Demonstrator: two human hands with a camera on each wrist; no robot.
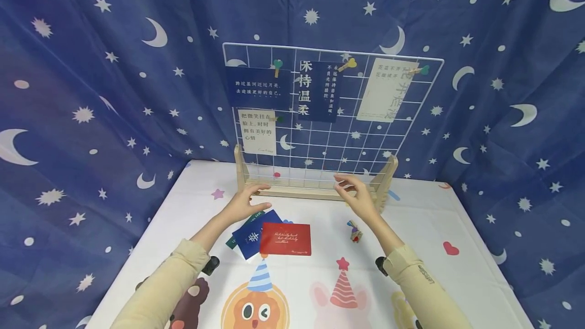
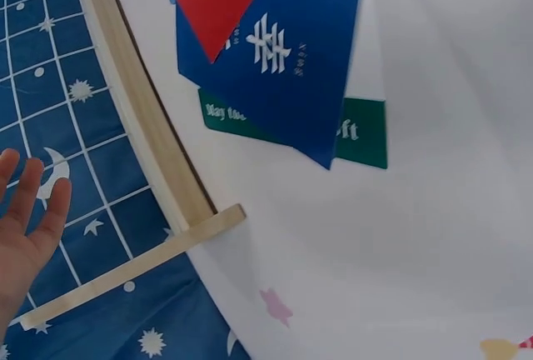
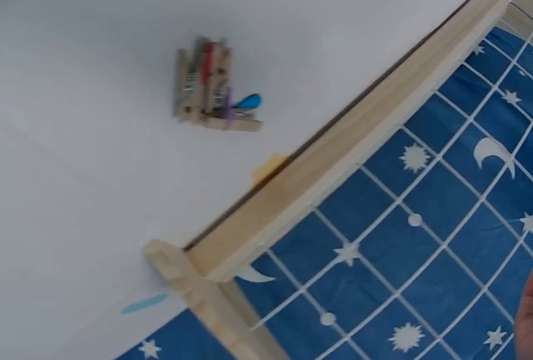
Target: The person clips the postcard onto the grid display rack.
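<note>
My left hand [image 1: 243,204] hovers in front of the left end of the rack's wooden base [image 1: 315,193], its fingers loosely bent around nothing. Below it lie a red card [image 1: 292,240], a blue card [image 1: 261,232] and a green card [image 2: 366,153], overlapping in a pile. Toward the base's right end, my right hand [image 1: 358,198] is raised with fingers apart and holds nothing. Nearest to it on the table sits a small cluster of wooden clothespins [image 3: 204,85]. Behind both hands stands a white wire grid [image 1: 329,154] with cards clipped to it.
On the grid hang a wide navy card [image 1: 256,96], a small white card [image 1: 258,141], a two-tone card [image 1: 324,95] and a tilted white card [image 1: 381,98]. Heart-topped clothespins [image 1: 351,63] hold them. A patterned curtain [image 1: 114,105] surrounds the printed tablecloth [image 1: 411,217].
</note>
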